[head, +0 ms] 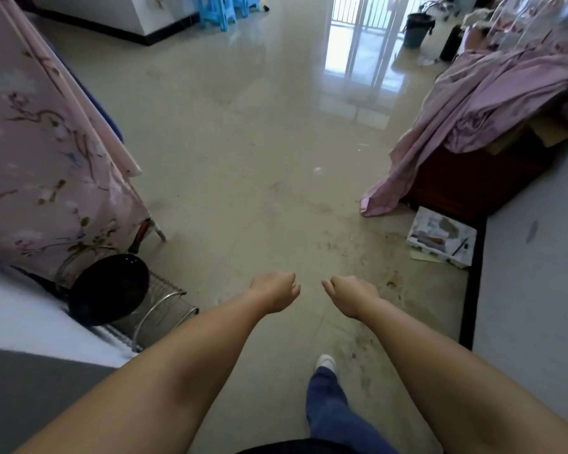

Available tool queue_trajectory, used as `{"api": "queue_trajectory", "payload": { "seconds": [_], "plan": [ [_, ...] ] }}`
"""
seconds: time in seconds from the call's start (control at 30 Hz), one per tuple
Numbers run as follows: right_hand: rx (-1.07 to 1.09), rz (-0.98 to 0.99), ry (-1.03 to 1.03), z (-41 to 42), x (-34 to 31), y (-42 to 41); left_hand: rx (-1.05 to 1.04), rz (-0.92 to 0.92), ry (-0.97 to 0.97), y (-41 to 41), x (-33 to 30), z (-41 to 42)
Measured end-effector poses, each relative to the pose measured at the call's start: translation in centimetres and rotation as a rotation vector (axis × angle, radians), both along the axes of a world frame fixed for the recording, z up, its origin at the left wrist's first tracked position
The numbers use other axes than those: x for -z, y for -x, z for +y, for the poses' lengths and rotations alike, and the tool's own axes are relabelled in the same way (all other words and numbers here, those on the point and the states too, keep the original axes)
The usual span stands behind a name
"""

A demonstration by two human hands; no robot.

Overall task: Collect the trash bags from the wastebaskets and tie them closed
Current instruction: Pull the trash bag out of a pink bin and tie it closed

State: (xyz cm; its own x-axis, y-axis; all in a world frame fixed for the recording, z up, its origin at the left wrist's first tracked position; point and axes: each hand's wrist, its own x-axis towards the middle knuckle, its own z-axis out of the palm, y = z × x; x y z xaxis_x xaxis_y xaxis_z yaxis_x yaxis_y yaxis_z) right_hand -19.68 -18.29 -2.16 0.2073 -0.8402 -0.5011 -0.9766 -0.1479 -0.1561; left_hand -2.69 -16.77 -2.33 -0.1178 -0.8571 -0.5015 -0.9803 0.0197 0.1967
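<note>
While curled, both hands (312,291) hold nothing.

Only 1 view, from a head-worn wide-angle camera looking forward and steeply down past 2 outstretched bare forearms to the glossy beige tiled floor (243,158), close below and stretching to a far bright doorway.
</note>
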Motion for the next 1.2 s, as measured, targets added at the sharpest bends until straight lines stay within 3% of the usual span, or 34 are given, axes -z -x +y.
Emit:
{"api": "queue_trajectory", "payload": {
  "seconds": [0.2, 0.37, 1.2],
  "plan": [
    [-0.074, 0.027, -0.011, -13.2, -1.7, 2.8, -0.126, 0.059, 0.016, 2.2, -0.8, -11.0],
    [-0.179, 0.06, -0.068, -22.0, -1.4, 0.5, -0.216, 0.064, -0.001, 0.3, -0.8, -17.2],
    [-0.593, 0.105, -0.122, -64.2, 0.7, -37.1, -0.551, 0.083, -0.038, -35.7, 0.7, -54.4]
  ]
}}
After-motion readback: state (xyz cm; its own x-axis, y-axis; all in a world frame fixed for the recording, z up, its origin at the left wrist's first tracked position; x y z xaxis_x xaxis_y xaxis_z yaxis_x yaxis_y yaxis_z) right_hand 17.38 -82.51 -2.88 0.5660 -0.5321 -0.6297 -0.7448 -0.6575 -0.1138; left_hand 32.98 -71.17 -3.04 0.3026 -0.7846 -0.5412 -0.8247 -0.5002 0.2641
